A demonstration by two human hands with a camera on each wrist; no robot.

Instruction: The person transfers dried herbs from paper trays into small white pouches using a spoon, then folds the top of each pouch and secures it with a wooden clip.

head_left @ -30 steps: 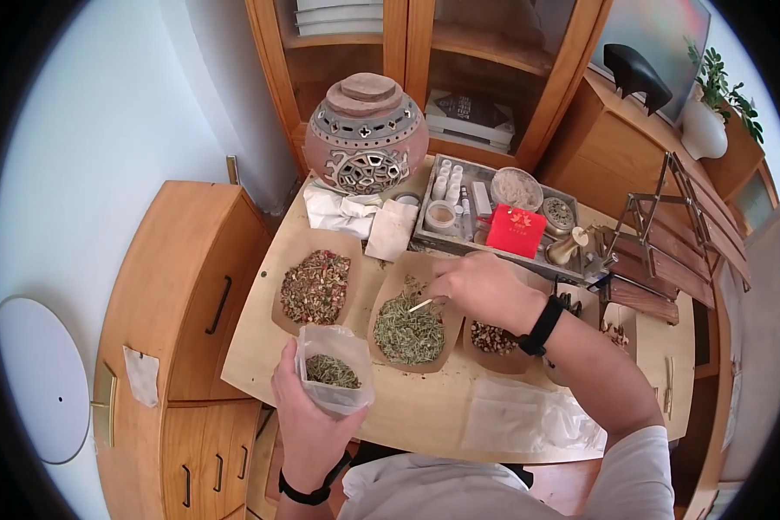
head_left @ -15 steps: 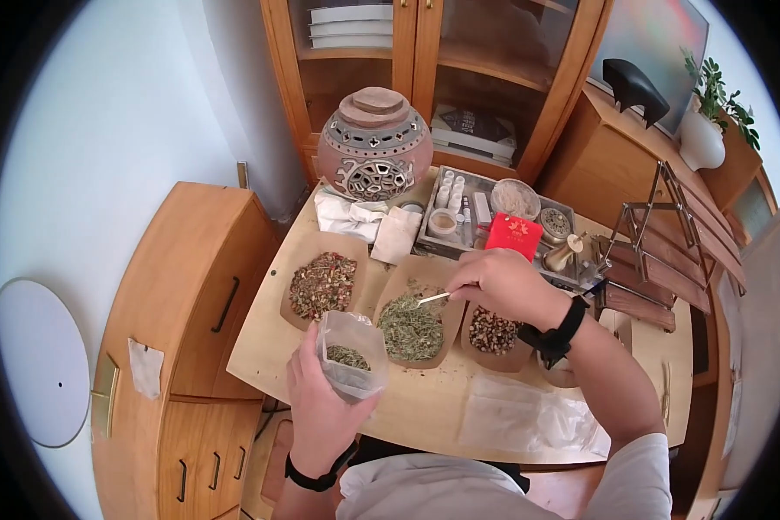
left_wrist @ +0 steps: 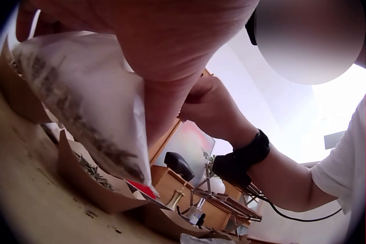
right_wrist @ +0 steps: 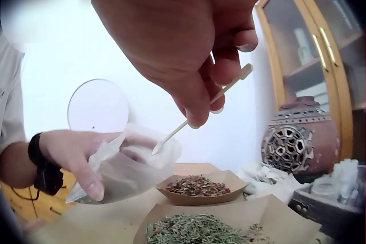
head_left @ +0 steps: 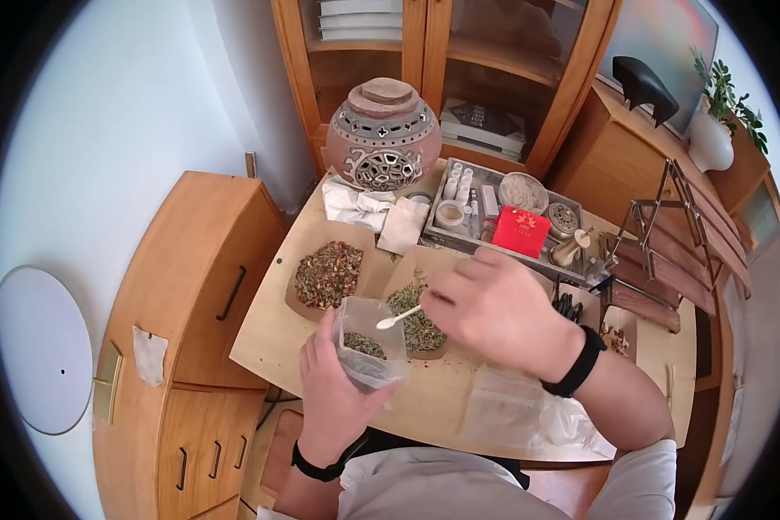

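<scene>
My left hand grips a clear plastic bag with some green dried herb in its bottom, held open above the table's near edge; the bag also shows in the right wrist view. My right hand pinches a small white spoon, its bowl over the bag's mouth. In the right wrist view the spoon slants down toward the bag. Behind the bag lies a paper tray of green herb, partly hidden by my right hand.
A paper tray of red-brown herb mix lies left of the green one. A pierced clay pot, white cloths and a grey tray of small jars stand at the back. Empty clear bags lie near right. A wooden rack is at right.
My right hand has carried the spoon from the green herb tray toward me to the bag's mouth. My left hand has lifted the bag slightly toward the tray.
</scene>
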